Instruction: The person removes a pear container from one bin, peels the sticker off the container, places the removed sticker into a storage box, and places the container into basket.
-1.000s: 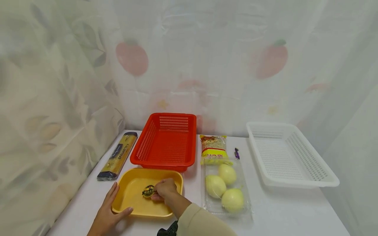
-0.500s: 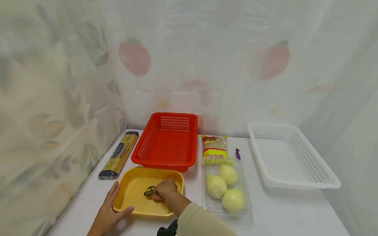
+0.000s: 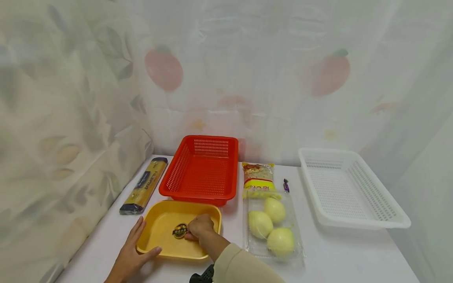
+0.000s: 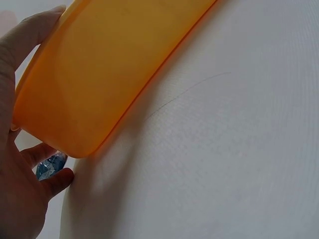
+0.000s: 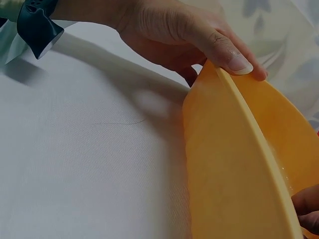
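Observation:
A yellow plastic basin [image 3: 162,245] sits at the front left of the table. My left hand [image 3: 129,257] holds its near left corner, thumb over the front rim and fingers along the left side. Inside, my right hand [image 3: 201,228] has its fingers curled at the right edge of a round black-and-gold sticker [image 3: 179,231] on the basin's floor, pinching that edge. The fingertips are partly hidden behind the hand. In the right wrist view the right hand's fingers [image 5: 308,203] show inside the basin wall, at the frame's edge.
Behind the basin stands a red basket [image 3: 205,194], with a spaghetti pack [image 3: 145,184] on its left. To the right lie a clear tray of pale round fruit [image 3: 280,240], a yellow food bag [image 3: 258,179] and a purple-wrapped sweet [image 3: 286,185]. A white basket [image 3: 354,220] stands far right.
The whole view has shifted slightly, moving everything a little to the right in the picture. Both hands keep their places at the basin, the right at the sticker.

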{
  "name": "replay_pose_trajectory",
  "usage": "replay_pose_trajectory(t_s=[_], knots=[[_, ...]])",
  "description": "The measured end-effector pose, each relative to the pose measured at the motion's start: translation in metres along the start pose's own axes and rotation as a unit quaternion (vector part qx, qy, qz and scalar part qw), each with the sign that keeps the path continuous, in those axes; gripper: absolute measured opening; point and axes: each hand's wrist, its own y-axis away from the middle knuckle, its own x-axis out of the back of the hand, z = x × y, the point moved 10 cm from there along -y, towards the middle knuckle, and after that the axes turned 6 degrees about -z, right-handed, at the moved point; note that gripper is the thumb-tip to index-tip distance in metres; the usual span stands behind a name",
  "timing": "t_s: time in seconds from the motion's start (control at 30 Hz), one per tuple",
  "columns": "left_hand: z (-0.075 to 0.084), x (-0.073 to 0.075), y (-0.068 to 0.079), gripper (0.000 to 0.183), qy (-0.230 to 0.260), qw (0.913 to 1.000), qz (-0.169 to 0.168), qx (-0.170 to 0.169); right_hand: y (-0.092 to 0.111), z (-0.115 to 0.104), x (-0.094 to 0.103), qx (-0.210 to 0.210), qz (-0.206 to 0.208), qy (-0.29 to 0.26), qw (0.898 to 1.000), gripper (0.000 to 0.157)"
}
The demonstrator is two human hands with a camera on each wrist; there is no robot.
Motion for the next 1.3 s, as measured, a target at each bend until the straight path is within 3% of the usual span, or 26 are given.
replay_pose_trajectory(t_s=[0.37, 0.5, 0.87, 1.3], knots=[[0.002, -0.001, -0.002, 0.111, 0.001, 1.0000, -0.003, -0.005, 0.002, -0.005, 0.005, 0.018, 0.016, 0.025, 0.999, 0.015], [0.002, 0.000, -0.001, 0.111, 0.002, 1.0000, 0.000, -0.009, 0.002, -0.005, 0.006, 0.020, 0.011, 0.008, 1.000, 0.014], [-0.001, 0.002, -0.001, 0.109, 0.004, 0.9997, 0.011, -0.022, 0.010, -0.019, 0.008, 0.048, -0.043, -0.035, 0.997, 0.007], [0.001, 0.002, 0.002, 0.108, 0.024, 0.9990, 0.012, -0.035, 0.042, -0.059, 0.016, 0.081, -0.105, -0.088, 0.987, 0.003]])
